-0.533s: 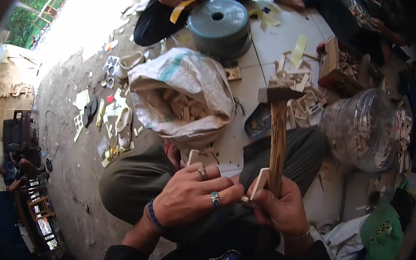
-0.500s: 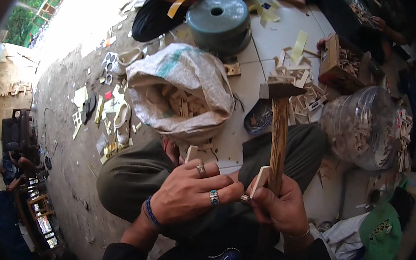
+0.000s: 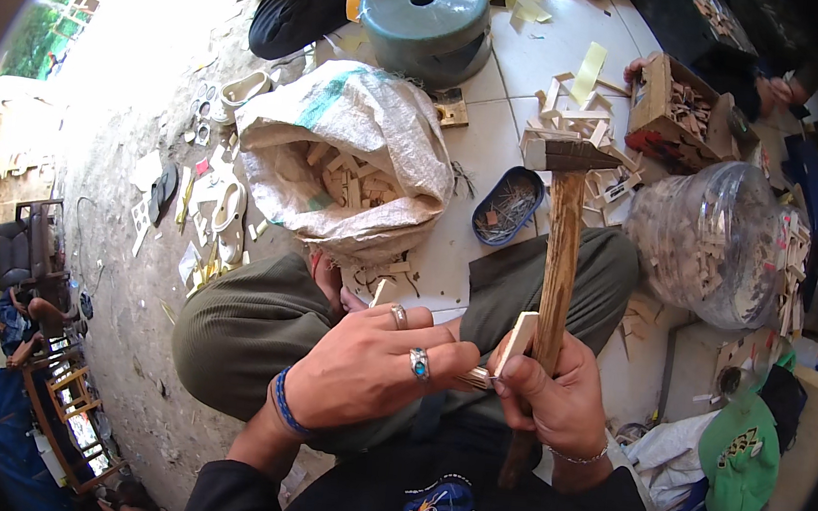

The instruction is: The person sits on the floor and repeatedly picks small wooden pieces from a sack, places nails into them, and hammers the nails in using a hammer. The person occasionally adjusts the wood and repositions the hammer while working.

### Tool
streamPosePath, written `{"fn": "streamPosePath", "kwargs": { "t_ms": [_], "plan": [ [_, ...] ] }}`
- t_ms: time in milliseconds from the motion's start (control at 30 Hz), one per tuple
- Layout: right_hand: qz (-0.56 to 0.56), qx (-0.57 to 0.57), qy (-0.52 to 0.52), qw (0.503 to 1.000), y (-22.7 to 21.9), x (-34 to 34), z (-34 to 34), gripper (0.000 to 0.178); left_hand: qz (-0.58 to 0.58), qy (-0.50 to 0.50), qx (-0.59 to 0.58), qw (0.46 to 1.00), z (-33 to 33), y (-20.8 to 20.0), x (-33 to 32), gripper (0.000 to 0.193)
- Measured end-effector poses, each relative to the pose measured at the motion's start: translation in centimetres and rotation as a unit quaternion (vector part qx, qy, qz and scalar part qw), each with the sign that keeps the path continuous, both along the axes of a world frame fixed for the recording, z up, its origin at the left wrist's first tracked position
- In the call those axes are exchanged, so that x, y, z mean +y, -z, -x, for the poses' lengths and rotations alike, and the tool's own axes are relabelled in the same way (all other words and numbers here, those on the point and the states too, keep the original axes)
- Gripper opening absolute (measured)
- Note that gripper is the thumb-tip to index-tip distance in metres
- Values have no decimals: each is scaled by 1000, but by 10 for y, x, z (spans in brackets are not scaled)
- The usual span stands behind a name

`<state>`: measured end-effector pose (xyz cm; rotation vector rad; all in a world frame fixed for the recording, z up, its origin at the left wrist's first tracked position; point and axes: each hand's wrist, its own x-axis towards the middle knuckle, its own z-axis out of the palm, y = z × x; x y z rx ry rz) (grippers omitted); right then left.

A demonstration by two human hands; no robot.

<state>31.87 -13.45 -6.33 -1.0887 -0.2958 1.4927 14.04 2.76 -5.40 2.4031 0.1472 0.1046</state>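
Note:
My left hand [image 3: 374, 365], with rings and a blue wristband, is closed on small wooden pieces. One pale wooden block [image 3: 384, 293] sticks up past its knuckles, and the end of a thin strip [image 3: 476, 379] shows at the fingertips. My right hand [image 3: 553, 393] is wrapped round the wooden handle of a hammer [image 3: 560, 260], which stands upright with its metal head on top. Its thumb also pins a flat wooden piece [image 3: 519, 339] against the handle side. The fingertips of both hands nearly meet at the strip's end, where the exact contact is too small to tell.
An open woven sack [image 3: 358, 123] of wood pieces stands ahead. Right of it lie a blue tray [image 3: 509, 206] of nails, small wooden frames [image 3: 580, 119], a wooden box [image 3: 683, 119] and a clear plastic jar [image 3: 711, 240]. A grey-green drum [image 3: 422, 15] stands beyond, near another person.
The view has shifted slightly, and the blue nail tray shows more fully. More of the thin strip shows between my hands. Both hands keep their hold.

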Motion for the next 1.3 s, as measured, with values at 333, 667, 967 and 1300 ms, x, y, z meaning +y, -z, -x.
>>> {"fn": "streamPosePath", "kwargs": {
  "t_ms": [333, 667, 967, 1300],
  "plan": [
    [-9, 24, -11, 1000, 1, -6, 1, 26, -156, -39, -118, 980, 3, 0, -8, 38],
    [-44, -153, 347, 924, 12, -14, -62, 23, 261, -56, -46, 963, 32, 9, 0, 21],
    [-74, 49, 109, 990, 32, 3, -1, 16, 366, -178, -153, 900, 3, 15, -29, 36],
    [-6, 80, 100, 992, 19, 9, 29, 19, 482, -254, -203, 814, 0, 25, -36, 20]
  ]
}}
